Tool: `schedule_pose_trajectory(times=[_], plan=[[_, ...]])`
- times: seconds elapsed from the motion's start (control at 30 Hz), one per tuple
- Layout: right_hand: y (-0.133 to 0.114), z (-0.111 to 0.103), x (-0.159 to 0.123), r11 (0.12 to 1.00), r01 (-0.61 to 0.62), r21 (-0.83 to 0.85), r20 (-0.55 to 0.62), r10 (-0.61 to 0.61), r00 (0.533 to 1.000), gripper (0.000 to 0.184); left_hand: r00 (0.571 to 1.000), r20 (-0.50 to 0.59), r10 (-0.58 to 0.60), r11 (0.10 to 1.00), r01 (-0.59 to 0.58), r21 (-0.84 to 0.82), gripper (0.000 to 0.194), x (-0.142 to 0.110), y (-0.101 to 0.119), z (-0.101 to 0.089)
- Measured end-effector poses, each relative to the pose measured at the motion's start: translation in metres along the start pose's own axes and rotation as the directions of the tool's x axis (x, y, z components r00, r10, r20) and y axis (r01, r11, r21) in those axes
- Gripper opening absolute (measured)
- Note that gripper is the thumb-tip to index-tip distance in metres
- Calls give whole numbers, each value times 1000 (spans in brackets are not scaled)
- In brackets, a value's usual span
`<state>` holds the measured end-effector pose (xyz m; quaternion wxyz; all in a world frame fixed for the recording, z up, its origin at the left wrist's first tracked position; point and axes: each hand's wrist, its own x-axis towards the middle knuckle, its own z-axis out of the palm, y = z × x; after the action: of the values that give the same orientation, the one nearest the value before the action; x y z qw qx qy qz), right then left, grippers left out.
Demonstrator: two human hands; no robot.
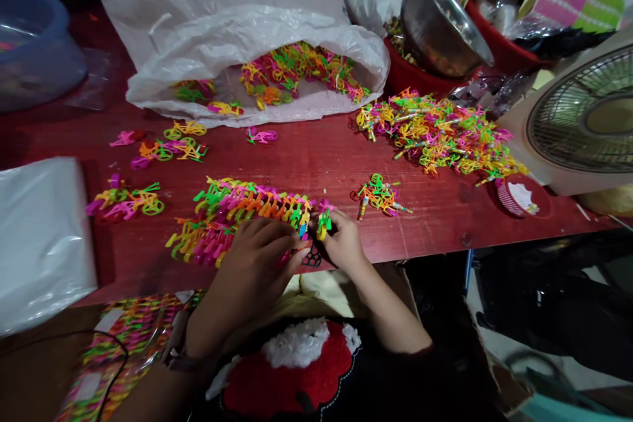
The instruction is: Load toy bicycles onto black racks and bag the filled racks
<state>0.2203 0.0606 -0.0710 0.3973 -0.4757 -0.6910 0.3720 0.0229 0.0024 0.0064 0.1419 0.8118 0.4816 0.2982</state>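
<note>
Rows of small plastic pieces [247, 201] in green, pink, orange and yellow stand packed side by side on the red table. At the right end of these rows is my left hand [267, 244], wearing a watch, its fingers bent and closed. What its fingertips hold, if anything, is hidden. My right hand [345, 241] pinches a green and yellow plastic piece [324, 221] just right of the rows. A black openwork rack [312, 256] shows partly below and between the hands. Right of my right hand lies a small heap of loose pieces [380, 194], some with patterned sticks.
An open white plastic bag [208, 39] with more pieces lies behind. A large pile of pieces [440, 135] sits at right, near a fan [588, 105] and a small red basket [512, 194]. A steel bowl [445, 23] tilts behind the pile. Loose clusters [126, 201] lie left.
</note>
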Motion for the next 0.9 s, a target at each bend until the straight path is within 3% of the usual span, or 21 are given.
schedule_pose_trajectory(times=[0.13,0.27,0.53,0.9], plan=[[0,-3,5,964,110,-244,122,-82,989,21,1000,-5,-9,1000,9,4,5,0,-1,1],[1,0,7,914,169,-368,180,-108,978,28,1000,7,-19,1000,19,15,6,1,0,1],[-3,-1,17,938,97,-332,165,-43,985,16,999,41,-29,998,27,56,8,5,1,1],[-8,-3,33,951,84,-296,265,-3,964,24,999,26,-25,996,22,84,2,4,2,1]])
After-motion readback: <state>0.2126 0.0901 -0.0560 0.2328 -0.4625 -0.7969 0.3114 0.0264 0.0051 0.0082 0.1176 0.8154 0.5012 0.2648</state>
